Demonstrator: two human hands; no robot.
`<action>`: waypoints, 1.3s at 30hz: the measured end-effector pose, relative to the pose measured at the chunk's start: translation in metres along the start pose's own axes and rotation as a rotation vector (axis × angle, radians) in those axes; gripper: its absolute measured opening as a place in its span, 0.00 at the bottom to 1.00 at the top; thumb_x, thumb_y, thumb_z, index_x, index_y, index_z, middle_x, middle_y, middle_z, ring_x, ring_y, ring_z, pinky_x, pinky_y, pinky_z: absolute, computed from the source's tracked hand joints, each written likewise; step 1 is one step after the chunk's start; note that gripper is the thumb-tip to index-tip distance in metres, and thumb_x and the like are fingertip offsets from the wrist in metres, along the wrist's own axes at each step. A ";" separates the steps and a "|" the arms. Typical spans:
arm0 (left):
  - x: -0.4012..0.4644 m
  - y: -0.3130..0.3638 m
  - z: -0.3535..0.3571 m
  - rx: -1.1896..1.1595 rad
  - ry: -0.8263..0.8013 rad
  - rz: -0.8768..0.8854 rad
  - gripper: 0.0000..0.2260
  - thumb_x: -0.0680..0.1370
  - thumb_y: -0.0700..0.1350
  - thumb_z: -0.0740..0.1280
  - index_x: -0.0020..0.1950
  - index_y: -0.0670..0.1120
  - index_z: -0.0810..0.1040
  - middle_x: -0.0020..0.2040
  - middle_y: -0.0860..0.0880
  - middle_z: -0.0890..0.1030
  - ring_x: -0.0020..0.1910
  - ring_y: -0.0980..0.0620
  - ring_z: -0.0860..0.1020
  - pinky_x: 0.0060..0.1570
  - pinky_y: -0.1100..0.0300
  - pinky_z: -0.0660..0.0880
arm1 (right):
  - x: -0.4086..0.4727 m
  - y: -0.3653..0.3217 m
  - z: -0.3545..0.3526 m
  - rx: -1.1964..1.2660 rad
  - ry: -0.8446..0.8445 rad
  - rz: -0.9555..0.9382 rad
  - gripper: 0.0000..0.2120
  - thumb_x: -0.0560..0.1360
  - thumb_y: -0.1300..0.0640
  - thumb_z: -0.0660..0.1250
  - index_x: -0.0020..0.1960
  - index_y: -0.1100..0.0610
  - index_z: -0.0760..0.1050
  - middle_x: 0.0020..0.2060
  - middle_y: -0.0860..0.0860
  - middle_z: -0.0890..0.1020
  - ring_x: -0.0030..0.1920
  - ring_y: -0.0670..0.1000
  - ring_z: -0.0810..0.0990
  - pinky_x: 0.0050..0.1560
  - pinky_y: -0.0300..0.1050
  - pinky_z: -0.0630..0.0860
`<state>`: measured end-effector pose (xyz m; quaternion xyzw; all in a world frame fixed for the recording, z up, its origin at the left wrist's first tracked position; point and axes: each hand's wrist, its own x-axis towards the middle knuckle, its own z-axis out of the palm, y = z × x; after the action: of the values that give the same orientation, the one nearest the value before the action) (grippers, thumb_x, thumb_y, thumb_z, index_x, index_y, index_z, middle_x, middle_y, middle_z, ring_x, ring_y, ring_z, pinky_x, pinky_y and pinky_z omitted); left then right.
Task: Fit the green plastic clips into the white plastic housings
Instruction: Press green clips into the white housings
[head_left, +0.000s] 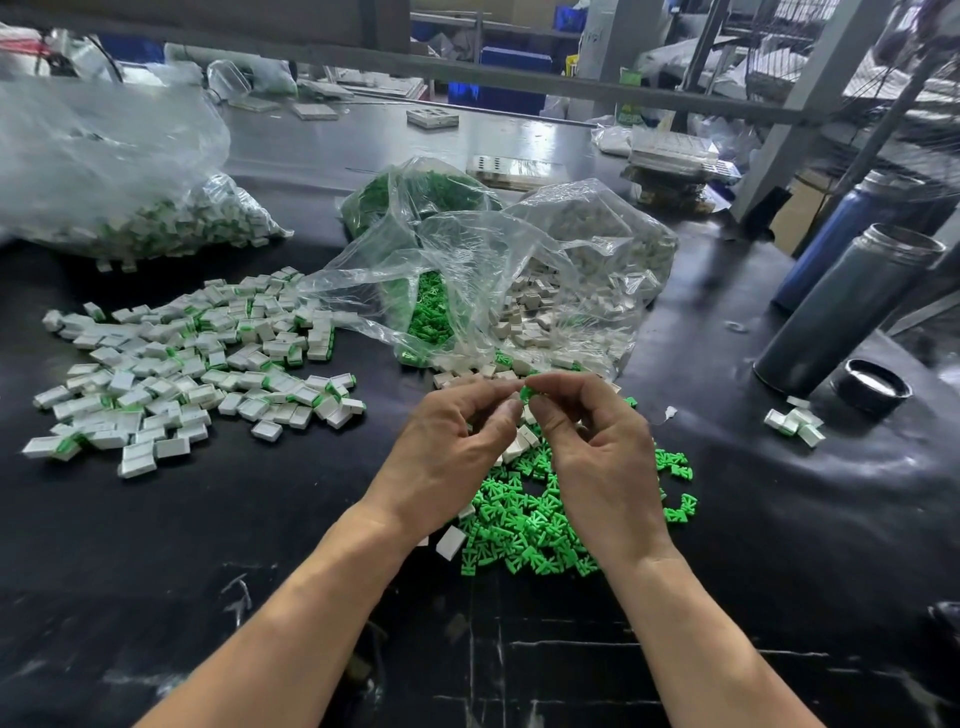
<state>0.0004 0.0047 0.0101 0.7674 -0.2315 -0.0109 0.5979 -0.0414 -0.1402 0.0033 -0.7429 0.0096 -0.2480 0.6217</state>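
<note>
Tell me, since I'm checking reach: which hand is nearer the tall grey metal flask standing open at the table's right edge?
Right. The right hand is at centre, left of the tall grey metal flask; the left hand lies farther left, beyond it.

Both hands (524, 447) pinch green clip (529, 393) above loose green clips pile (535, 535); assembled housings (182, 374) left.

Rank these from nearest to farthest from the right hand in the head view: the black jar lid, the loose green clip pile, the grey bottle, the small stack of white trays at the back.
1. Loose green clip pile, directly under the right hand.
2. Black jar lid, to its right.
3. Grey bottle, right, behind the lid.
4. White trays, far back of the table.
</note>
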 end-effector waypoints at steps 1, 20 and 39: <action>0.000 0.001 0.000 -0.028 -0.018 0.002 0.12 0.84 0.43 0.65 0.65 0.49 0.83 0.55 0.52 0.83 0.54 0.60 0.81 0.53 0.68 0.76 | 0.000 0.000 0.000 -0.023 -0.005 -0.011 0.11 0.80 0.61 0.72 0.51 0.45 0.83 0.46 0.47 0.85 0.46 0.50 0.83 0.41 0.37 0.80; 0.002 -0.006 0.000 -0.256 0.078 -0.069 0.03 0.79 0.36 0.71 0.52 0.40 0.83 0.40 0.47 0.85 0.35 0.53 0.77 0.36 0.59 0.76 | 0.001 -0.001 -0.003 0.127 -0.049 0.187 0.03 0.79 0.58 0.73 0.50 0.51 0.84 0.38 0.47 0.85 0.33 0.42 0.79 0.28 0.40 0.77; 0.001 -0.008 -0.002 -0.026 0.078 -0.049 0.06 0.76 0.34 0.73 0.47 0.44 0.85 0.40 0.52 0.85 0.39 0.58 0.81 0.40 0.65 0.76 | 0.000 -0.002 -0.004 -0.401 -0.065 -0.006 0.05 0.78 0.61 0.74 0.48 0.51 0.83 0.42 0.40 0.83 0.45 0.42 0.81 0.44 0.39 0.81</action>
<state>0.0050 0.0080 0.0034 0.7647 -0.1892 0.0012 0.6160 -0.0433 -0.1435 0.0057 -0.8594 0.0365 -0.2191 0.4606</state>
